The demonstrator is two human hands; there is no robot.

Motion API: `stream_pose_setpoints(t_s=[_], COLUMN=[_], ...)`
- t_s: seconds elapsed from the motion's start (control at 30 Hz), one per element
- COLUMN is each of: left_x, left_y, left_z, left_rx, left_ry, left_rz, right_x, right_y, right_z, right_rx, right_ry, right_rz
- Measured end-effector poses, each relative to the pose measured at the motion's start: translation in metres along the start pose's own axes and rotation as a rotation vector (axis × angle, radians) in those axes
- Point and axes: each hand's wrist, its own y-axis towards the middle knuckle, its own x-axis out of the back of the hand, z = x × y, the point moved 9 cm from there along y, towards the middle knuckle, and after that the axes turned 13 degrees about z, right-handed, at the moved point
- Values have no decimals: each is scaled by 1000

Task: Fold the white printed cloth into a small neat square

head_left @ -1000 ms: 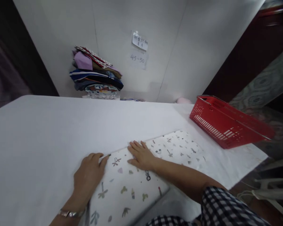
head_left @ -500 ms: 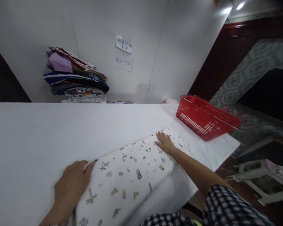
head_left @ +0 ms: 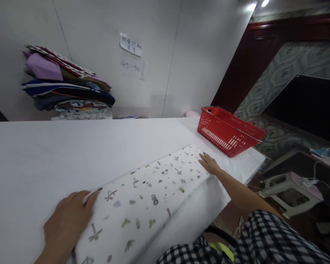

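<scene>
A folded white cloth (head_left: 143, 205) printed with small plants and coloured shapes lies slantwise on the white-covered table (head_left: 57, 154). At its near left end is my left hand (head_left: 68, 220), fingers curled at the cloth's edge and thumb on top; a bit of white cloth shows between thumb and forefinger. My right hand (head_left: 209, 164) rests palm down at the far right end, its fingers stretched out over the cloth. Along the near side, plain white material hangs over the table edge.
A red plastic basket (head_left: 229, 132) with metal handles stands at the table's right end. Folded fabrics (head_left: 68, 84) are stacked against the wall at the back left. A pale plastic stool (head_left: 291, 190) stands on the floor to the right, with cables around it.
My right hand has slid from the cloth's upper surface to its right end. The left hand stays at the left edge. The view has swung to the right.
</scene>
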Motion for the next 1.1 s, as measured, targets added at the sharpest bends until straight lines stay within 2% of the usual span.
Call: stream_pose_setpoints(t_s=[0.17,0.33,0.5,0.6,0.7,0.8,0.9,1.0,1.1], left_x=[2,8,10,12,11,0,-16,-35,-55], left_y=[-4,-7,-5,-8,-18,-39,-76,-115,-143], left_z=[-4,-7,-1,5,9,19,27,24,14], left_rx=[-1,13,58,93,57,34,50,75,135], left_ry=[8,3,-123,-247,-312,-343,-373,-408,-366], left_rz=[4,-5,17,-5,-41,-26,-16,-10,-4], right_x=[14,34,23,19,17,12,4,-6,-8], right_y=[4,-20,-36,-35,-32,-30,-30,-33,-34], right_z=[-26,-65,-83,-85,-83,-80,-77,-75,-73], right_rx=[-12,-178,-268,-300,-285,-232,-182,-152,-125], right_ry=[194,379,527,613,730,888,1003,1112,1136], right_rz=[-26,-100,-2,56,125,199,284,355,361])
